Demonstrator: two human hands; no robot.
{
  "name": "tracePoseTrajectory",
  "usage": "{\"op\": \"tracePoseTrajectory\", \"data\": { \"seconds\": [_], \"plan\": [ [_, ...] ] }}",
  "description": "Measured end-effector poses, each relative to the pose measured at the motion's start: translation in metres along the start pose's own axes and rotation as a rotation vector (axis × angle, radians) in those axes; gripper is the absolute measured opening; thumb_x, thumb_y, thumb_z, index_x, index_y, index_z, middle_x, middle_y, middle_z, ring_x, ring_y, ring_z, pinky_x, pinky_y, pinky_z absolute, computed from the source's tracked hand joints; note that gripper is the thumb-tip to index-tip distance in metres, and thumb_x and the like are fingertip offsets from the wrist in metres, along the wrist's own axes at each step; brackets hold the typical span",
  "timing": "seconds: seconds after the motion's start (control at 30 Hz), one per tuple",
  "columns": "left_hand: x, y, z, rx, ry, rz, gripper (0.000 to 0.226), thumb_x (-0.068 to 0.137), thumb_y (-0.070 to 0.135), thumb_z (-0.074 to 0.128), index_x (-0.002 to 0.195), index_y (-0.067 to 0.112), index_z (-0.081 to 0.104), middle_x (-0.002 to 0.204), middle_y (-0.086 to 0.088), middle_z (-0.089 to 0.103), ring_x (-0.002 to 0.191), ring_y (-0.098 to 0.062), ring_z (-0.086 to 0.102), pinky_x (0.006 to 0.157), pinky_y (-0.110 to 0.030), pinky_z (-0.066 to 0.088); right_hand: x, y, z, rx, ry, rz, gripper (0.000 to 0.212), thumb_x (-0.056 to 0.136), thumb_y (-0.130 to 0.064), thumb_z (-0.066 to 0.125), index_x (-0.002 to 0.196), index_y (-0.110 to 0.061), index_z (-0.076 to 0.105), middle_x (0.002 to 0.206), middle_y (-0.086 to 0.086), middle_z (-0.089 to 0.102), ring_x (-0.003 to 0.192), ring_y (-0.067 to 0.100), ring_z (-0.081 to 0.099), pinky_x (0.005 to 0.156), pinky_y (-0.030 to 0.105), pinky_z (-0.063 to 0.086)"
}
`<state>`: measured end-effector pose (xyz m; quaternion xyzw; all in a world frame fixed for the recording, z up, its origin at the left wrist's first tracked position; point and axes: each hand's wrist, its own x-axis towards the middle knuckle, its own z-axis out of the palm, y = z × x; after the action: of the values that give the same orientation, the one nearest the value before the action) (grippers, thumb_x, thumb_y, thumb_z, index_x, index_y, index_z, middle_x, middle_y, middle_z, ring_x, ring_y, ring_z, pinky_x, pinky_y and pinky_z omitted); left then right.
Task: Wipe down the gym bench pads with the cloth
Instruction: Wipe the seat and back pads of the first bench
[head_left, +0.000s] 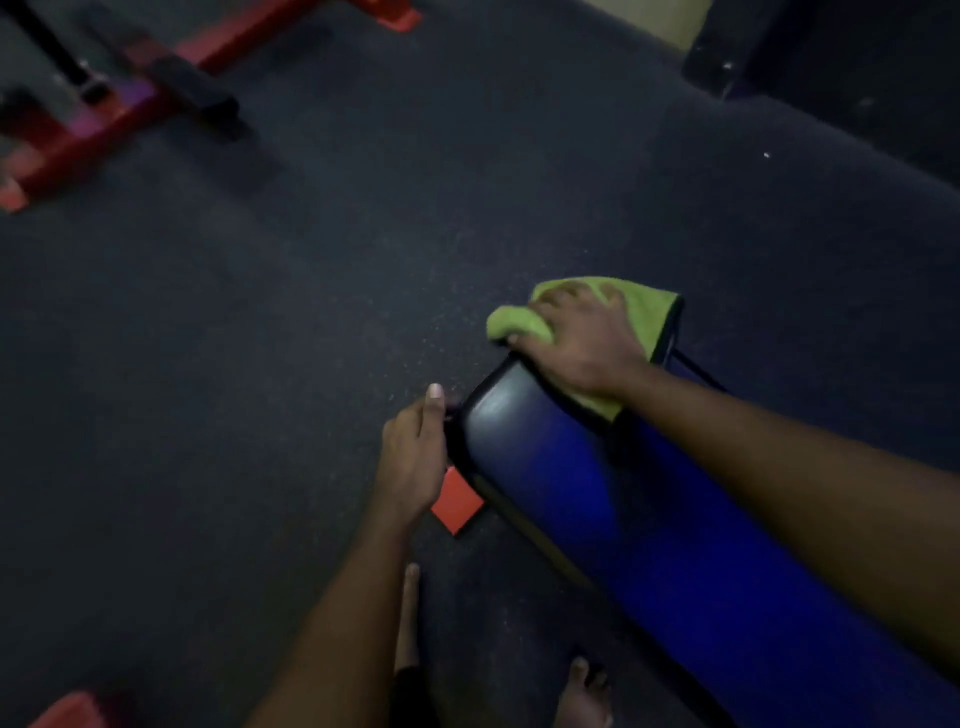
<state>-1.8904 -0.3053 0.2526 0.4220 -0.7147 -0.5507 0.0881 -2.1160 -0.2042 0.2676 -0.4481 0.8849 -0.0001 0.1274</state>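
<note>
Bench pad, blue and glossy, runs from lower right to mid-frame. Right hand presses the green cloth onto its far end, thumb and fingers curled over a bunched fold. Left hand rests against the left corner, thumb straight; its fingers are hidden. Overhanging cloth could slide off onto the floor. No writing is legible.

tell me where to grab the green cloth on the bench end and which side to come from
Take the bunched fold at the left edge of the green cloth, coming down from above with the palm flat. The rest lies spread thin over the end of the blue bench pad and offers little to pinch. The fold stands raised, and the right hand wraps its thumb round it there.
</note>
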Motion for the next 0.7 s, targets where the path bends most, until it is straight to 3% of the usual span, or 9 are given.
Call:
{"op": "tracePoseTrajectory", "data": {
  "seconds": [0.1, 0.23, 0.3, 0.37, 0.43, 0.53, 0.63, 0.7],
  "plan": [
    [-0.020, -0.016, -0.014, -0.057, 0.037, -0.049, 0.061, 0.094, 0.065, 0.029, 0.093, 0.024, 0.074, 0.089, 0.003, 0.075, 0.085, -0.015, 0.071, 0.080, -0.045, 0.057, 0.028, -0.026, -0.014, -0.068, -0.093, 0.132, 0.075, 0.088, -0.075, 0.028, 0.118, -0.022, 0.071, 0.121, 0.011, 0.069, 0.118, 0.032, 0.059, 0.105, 0.055, 0.031],
    [-0.046, -0.027, -0.034, -0.046, 0.211, -0.045, 0.051, 0.103, 0.052, 0.029, 0.092, 0.024, 0.070, 0.088, -0.003, 0.073, 0.079, -0.017, 0.068, 0.072, -0.036, 0.053, -0.027, -0.118, 0.023, -0.223, -0.090, -0.308, 0.077, 0.089, -0.072, 0.024, 0.102, -0.017, 0.076, 0.103, 0.012, 0.074, 0.107, 0.032, 0.064, 0.100, 0.049, 0.030],
    [-0.059, -0.032, -0.043, 0.047, 0.299, -0.063, 0.052, 0.105, 0.049, 0.026, 0.090, 0.021, 0.067, 0.083, -0.006, 0.070, 0.076, -0.019, 0.065, 0.067, -0.033, 0.048, -0.078, -0.139, 0.042, -0.301, -0.137, -0.556, 0.077, 0.091, -0.068, 0.020, 0.112, -0.021, 0.076, 0.116, 0.006, 0.072, 0.123, 0.028, 0.055, 0.113, 0.057, 0.017],
    [-0.070, -0.035, -0.052, 0.097, 0.384, -0.082, 0.053, 0.105, 0.048, 0.026, 0.087, 0.017, 0.064, 0.078, -0.005, 0.066, 0.075, -0.021, 0.064, 0.066, -0.034, 0.046, -0.104, -0.126, 0.049, -0.332, -0.131, -0.650, 0.074, 0.088, -0.068, 0.025, 0.126, -0.025, 0.071, 0.140, 0.004, 0.061, 0.144, 0.027, 0.036, 0.120, 0.063, 0.001],
    [-0.074, -0.036, -0.059, 0.129, 0.405, -0.049, 0.053, 0.106, 0.047, 0.026, 0.086, 0.015, 0.064, 0.078, -0.003, 0.065, 0.075, -0.018, 0.063, 0.066, -0.032, 0.045, -0.104, -0.110, 0.042, -0.249, -0.074, -0.555, 0.076, 0.082, -0.075, 0.028, 0.134, -0.032, 0.063, 0.157, 0.004, 0.044, 0.153, 0.028, 0.022, 0.117, 0.071, -0.002],
    [-0.071, -0.033, -0.060, 0.168, 0.328, 0.021, 0.052, 0.105, 0.048, 0.025, 0.094, 0.017, 0.065, 0.085, 0.003, 0.065, 0.080, -0.004, 0.060, 0.065, -0.023, 0.040, -0.076, -0.114, 0.029, -0.119, -0.078, -0.264, 0.078, 0.076, -0.083, 0.037, 0.138, -0.040, 0.054, 0.168, 0.005, 0.023, 0.156, 0.032, 0.008, 0.111, 0.077, -0.005],
    [-0.063, -0.030, -0.057, 0.214, 0.242, 0.106, 0.051, 0.105, 0.050, 0.025, 0.097, 0.017, 0.063, 0.090, 0.000, 0.066, 0.082, -0.012, 0.060, 0.066, -0.023, 0.042, -0.078, -0.132, 0.034, -0.080, 0.000, -0.100, 0.068, 0.079, -0.077, 0.050, 0.135, -0.040, 0.056, 0.169, 0.007, 0.018, 0.156, 0.037, 0.004, 0.110, 0.079, -0.003],
    [-0.058, -0.022, -0.051, 0.209, 0.198, 0.133, 0.049, 0.104, 0.050, 0.026, 0.101, 0.017, 0.062, 0.098, -0.003, 0.067, 0.089, -0.015, 0.062, 0.072, -0.022, 0.043, -0.107, -0.129, 0.047, -0.074, 0.082, -0.099, 0.070, 0.084, -0.070, 0.053, 0.147, -0.043, 0.044, 0.171, 0.005, 0.007, 0.157, 0.037, -0.005, 0.110, 0.079, 0.000]
  ]
}}
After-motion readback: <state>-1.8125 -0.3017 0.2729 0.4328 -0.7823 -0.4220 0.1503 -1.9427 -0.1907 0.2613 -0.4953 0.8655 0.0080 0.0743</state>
